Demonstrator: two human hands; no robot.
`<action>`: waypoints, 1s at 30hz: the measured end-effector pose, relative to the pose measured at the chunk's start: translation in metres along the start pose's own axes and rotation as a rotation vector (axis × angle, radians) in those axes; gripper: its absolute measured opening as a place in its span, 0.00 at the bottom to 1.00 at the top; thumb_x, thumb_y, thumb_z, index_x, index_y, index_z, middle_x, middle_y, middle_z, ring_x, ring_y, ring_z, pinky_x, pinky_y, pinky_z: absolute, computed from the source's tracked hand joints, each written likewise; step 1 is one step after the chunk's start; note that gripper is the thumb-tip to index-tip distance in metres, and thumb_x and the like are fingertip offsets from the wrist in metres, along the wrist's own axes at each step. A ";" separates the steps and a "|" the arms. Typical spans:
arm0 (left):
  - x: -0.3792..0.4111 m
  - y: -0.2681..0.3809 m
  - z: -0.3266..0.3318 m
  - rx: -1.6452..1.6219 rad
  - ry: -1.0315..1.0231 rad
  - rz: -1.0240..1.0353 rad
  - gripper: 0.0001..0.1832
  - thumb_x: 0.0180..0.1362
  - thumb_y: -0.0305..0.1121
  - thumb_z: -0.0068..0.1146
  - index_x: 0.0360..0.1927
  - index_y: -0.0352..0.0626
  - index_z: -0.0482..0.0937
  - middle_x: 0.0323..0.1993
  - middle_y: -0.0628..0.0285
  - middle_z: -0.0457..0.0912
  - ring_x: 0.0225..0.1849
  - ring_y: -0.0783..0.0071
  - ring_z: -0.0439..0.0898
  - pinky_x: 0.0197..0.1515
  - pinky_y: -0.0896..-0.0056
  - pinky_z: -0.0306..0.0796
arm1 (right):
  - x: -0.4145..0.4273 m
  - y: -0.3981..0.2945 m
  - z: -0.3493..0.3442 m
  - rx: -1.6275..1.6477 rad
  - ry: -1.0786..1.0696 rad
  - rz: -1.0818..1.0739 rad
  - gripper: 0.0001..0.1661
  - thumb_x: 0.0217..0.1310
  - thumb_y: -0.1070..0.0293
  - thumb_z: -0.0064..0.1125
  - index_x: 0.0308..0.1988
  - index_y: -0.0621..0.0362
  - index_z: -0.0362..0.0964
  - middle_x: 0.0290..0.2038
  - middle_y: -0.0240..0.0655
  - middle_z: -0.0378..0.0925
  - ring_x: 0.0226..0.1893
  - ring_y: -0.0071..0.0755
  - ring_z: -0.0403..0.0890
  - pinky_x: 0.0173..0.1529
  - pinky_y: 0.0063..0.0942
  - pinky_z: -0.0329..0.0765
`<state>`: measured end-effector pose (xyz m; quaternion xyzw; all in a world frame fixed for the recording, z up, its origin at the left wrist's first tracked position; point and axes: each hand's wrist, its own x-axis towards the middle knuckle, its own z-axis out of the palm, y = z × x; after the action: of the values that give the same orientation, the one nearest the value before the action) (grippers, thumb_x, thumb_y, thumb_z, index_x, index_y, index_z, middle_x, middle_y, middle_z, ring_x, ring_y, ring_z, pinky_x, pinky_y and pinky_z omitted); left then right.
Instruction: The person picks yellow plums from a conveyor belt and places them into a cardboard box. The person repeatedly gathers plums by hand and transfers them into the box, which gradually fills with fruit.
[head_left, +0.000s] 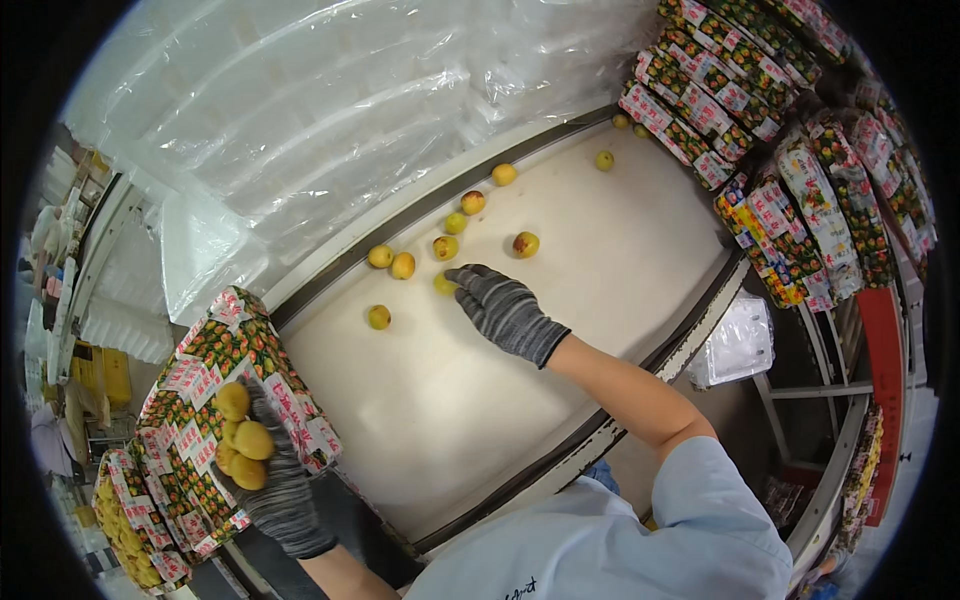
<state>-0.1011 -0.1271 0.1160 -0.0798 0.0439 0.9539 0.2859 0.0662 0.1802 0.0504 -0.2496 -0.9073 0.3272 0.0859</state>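
My left hand, in a grey knitted glove, cups several yellow fruits that look like jujubes. It is above a carton covered in fruit-print paper. My right hand, in a matching glove, reaches over the white conveyor belt. Its fingertips close on a yellow-green fruit and partly hide it. Around that hand lie loose fruits, among them one with a brown patch, a spotted one and a yellow one. Another fruit rests nearer the carton.
Clear-wrapped white foam trays are stacked along the belt's far side. Printed cartons pile up at its right end. A metal rail borders the near side. At lower left, a carton holds many yellow fruits.
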 end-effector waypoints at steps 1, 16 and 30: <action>-0.005 -0.003 0.016 0.012 0.092 0.136 0.37 0.59 0.36 0.48 0.68 0.28 0.50 0.69 0.43 0.54 0.70 0.52 0.56 0.71 0.51 0.53 | 0.007 -0.003 0.004 -0.050 0.091 -0.036 0.20 0.63 0.63 0.48 0.54 0.55 0.69 0.54 0.48 0.72 0.52 0.49 0.74 0.55 0.41 0.72; -0.019 -0.113 -0.060 0.365 -0.270 -0.259 0.29 0.66 0.51 0.36 0.60 0.38 0.69 0.58 0.48 0.73 0.61 0.54 0.70 0.66 0.50 0.60 | 0.093 -0.022 0.033 -0.290 0.275 -0.047 0.16 0.53 0.74 0.49 0.44 0.54 0.75 0.48 0.48 0.74 0.47 0.48 0.77 0.47 0.39 0.76; -0.018 -0.119 -0.084 0.320 -0.037 -0.513 0.27 0.66 0.49 0.38 0.58 0.40 0.72 0.55 0.52 0.76 0.58 0.57 0.73 0.65 0.54 0.62 | 0.021 -0.012 0.004 -0.404 -0.209 0.004 0.27 0.52 0.47 0.61 0.48 0.51 0.73 0.53 0.51 0.66 0.42 0.50 0.80 0.47 0.41 0.77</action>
<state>-0.0097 -0.0481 0.0316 -0.0246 0.1668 0.8328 0.5273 0.0421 0.1802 0.0548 -0.2283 -0.9579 0.1631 -0.0611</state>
